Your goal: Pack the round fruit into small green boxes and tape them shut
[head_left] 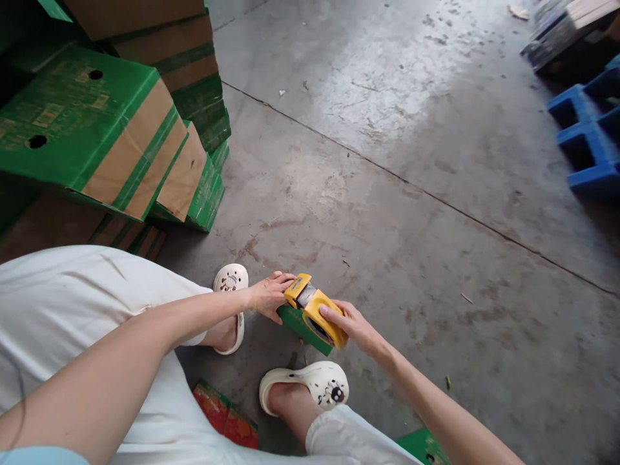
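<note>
Both our hands meet on a yellow tape dispenser. Our right hand grips its roll with curled fingers; our left hand presses closed fingers on a green strip beneath. We can read no writing.

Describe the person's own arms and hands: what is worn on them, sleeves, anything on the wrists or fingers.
Both forearms are bare to the edge of the picture. The left hand and right hand wear no gloves; no watch, bracelet or ring shows. A sliver of light blue cloth at the lower left corner may be a short sleeve.

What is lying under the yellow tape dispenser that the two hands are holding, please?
A green cardboard piece lies under the yellow tape dispenser, held by the left hand and right hand. The dispenser covers the cardboard's top.
</note>
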A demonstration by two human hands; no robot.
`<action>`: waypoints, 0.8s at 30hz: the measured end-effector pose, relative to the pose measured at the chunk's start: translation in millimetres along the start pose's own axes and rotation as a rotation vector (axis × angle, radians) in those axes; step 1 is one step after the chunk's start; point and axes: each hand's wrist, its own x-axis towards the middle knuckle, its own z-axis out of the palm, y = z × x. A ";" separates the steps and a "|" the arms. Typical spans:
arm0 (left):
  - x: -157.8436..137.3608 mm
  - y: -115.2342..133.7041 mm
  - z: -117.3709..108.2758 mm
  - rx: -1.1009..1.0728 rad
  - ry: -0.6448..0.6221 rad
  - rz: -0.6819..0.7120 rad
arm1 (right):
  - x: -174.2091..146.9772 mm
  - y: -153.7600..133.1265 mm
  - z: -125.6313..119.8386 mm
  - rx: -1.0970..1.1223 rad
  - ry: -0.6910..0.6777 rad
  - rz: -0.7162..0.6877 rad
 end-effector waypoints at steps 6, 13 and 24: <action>1.1 -1.2 6.8 -0.016 -0.024 -0.062 | 12.5 3.5 9.1 -0.070 -0.014 -0.022; -6.7 1.6 -4.6 -0.157 0.008 -0.131 | 24.7 15.5 4.0 -0.285 0.052 -0.098; -66.0 -19.1 -62.9 -1.001 0.051 -0.792 | 25.7 15.5 -3.2 -0.230 0.028 -0.068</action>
